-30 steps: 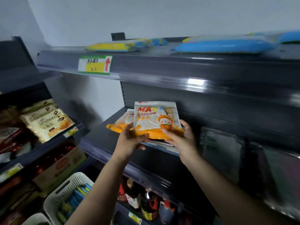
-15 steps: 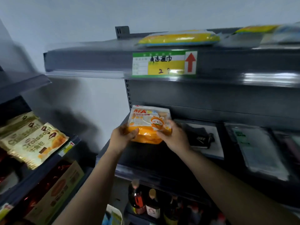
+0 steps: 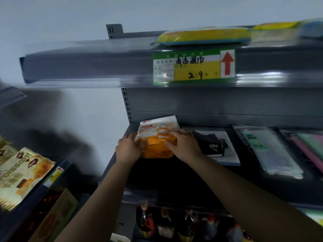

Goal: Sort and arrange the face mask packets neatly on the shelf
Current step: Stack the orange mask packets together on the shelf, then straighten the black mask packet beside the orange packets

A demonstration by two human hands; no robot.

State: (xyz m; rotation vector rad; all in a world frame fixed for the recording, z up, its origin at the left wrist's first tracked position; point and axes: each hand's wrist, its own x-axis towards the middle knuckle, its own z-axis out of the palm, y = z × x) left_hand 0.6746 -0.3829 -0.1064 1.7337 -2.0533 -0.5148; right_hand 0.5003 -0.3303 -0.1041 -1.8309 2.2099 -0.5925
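Note:
An orange-and-white face mask packet (image 3: pixel 158 138) lies at the back left corner of the dark middle shelf (image 3: pixel 167 179), its top edge leaning on the back panel. My left hand (image 3: pixel 128 148) grips its left side. My right hand (image 3: pixel 183 145) holds its right side, fingers curled over the front. Whether another packet lies beneath it is hidden. To the right lie a black mask packet (image 3: pixel 212 145), a clear greenish packet (image 3: pixel 267 152) and a pinkish packet (image 3: pixel 307 147).
The upper shelf carries a green-yellow price tag (image 3: pixel 193 67) and yellow-blue packs (image 3: pixel 204 35). Croissant bags (image 3: pixel 21 173) fill the left rack. Bottles (image 3: pixel 166 224) stand under the middle shelf. The shelf front below my hands holds nothing visible.
The view swung left and up. Both hands carried the orange packet from upright in front of the shelf down and back into the rear left corner.

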